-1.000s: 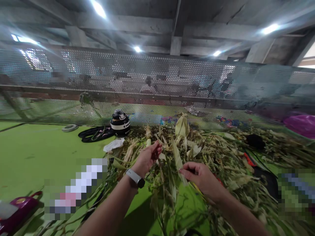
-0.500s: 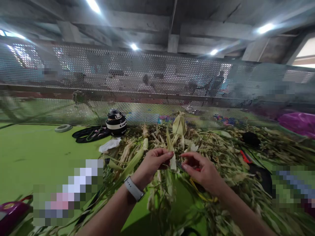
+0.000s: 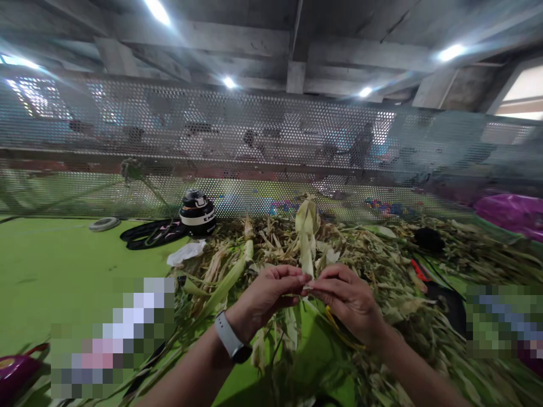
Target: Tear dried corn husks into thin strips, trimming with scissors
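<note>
A pale, flat strip of corn husk (image 3: 307,257) stands upright between my hands, its lower end at my fingertips. My left hand (image 3: 269,291), with a white-banded watch on the wrist, pinches that end between thumb and fingers. From the other side my right hand (image 3: 352,299) closes on the same end, the fingertips of both hands nearly touching. Behind the strip, a broader husk bundle (image 3: 307,210) rises from the heap. Left of it lies a long green-yellow husk (image 3: 223,288) with a pale stalk end.
Dry husks (image 3: 394,294) spread over the green surface (image 3: 97,249). At the left are a black jar (image 3: 198,213), a roll of tape (image 3: 104,224), a black fan-like item (image 3: 153,233) and white tissue (image 3: 186,252). A perforated metal screen (image 3: 254,147) stands behind; a purple bag (image 3: 515,215) is at right.
My right hand has moved left and its fingers have closed on the husk strip. The strip, earlier in my left hand alone, has shifted slightly right. The view has shifted a little.
</note>
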`<state>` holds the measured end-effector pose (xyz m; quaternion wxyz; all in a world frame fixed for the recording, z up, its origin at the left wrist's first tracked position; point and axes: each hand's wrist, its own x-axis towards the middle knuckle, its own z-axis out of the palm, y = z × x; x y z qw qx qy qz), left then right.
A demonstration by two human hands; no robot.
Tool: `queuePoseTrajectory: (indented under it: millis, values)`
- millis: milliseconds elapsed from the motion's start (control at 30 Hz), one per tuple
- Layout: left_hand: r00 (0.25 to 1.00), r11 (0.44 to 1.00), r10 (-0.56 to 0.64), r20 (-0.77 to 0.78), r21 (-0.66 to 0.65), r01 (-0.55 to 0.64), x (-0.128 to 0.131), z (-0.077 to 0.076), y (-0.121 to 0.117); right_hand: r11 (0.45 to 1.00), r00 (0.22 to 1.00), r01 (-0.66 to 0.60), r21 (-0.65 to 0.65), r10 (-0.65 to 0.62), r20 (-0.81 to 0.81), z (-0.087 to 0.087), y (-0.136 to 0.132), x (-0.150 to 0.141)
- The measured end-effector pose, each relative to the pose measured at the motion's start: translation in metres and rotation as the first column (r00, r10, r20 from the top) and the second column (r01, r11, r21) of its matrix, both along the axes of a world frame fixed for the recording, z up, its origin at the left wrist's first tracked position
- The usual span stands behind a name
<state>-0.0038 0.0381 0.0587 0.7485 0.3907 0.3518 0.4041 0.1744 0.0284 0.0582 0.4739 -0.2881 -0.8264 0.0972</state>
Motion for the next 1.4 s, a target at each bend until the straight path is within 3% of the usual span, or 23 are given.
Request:
queuePoseTrajectory:
  millis: [267, 567, 700, 800, 900, 1033, 1300, 1400]
  values:
    - [0.998, 0.997, 0.066, -0.021, 0.033, -0.065, 0.005, 0.0, -0.005, 1.0, 0.999, 0.022, -0.01, -0.023, -0.036, 0.002, 0.0, 0.001]
    - [0.972, 0.959, 0.232, -0.031, 0.175, -0.223, 0.013, 0.005, -0.01, 0.972, 0.991, 0.051, -0.228, -0.077, -0.106, 0.006, -0.001, -0.004]
    - [0.975, 0.952, 0.222, -0.004, 0.216, -0.215, 0.015, 0.002, -0.01, 0.935, 0.984, 0.041, -0.352, -0.1, -0.15, 0.006, -0.002, -0.005]
    - [0.977, 0.949, 0.213, 0.013, 0.237, -0.21, 0.016, 0.002, -0.011, 0.857, 0.973, -0.008, -0.515, -0.111, -0.2, 0.004, -0.002, -0.006]
    - [0.978, 0.956, 0.204, 0.043, 0.206, -0.208, 0.017, 0.003, -0.013, 0.777, 0.946, -0.14, -0.613, -0.078, -0.315, 0.002, -0.001, -0.007]
    - [0.979, 0.971, 0.184, 0.091, 0.137, -0.195, 0.017, 0.002, -0.015, 0.73, 0.908, -0.235, -0.641, -0.07, -0.413, 0.002, -0.001, -0.009]
    - [0.984, 0.987, 0.134, 0.119, 0.073, -0.143, 0.013, -0.004, -0.011, 0.68, 0.875, -0.298, -0.67, -0.087, -0.477, 0.002, 0.001, -0.008]
    - [0.982, 0.988, 0.147, 0.119, 0.038, -0.152, 0.012, -0.002, -0.011, 0.725, 0.904, -0.228, -0.65, -0.09, -0.418, 0.005, 0.0, -0.004]
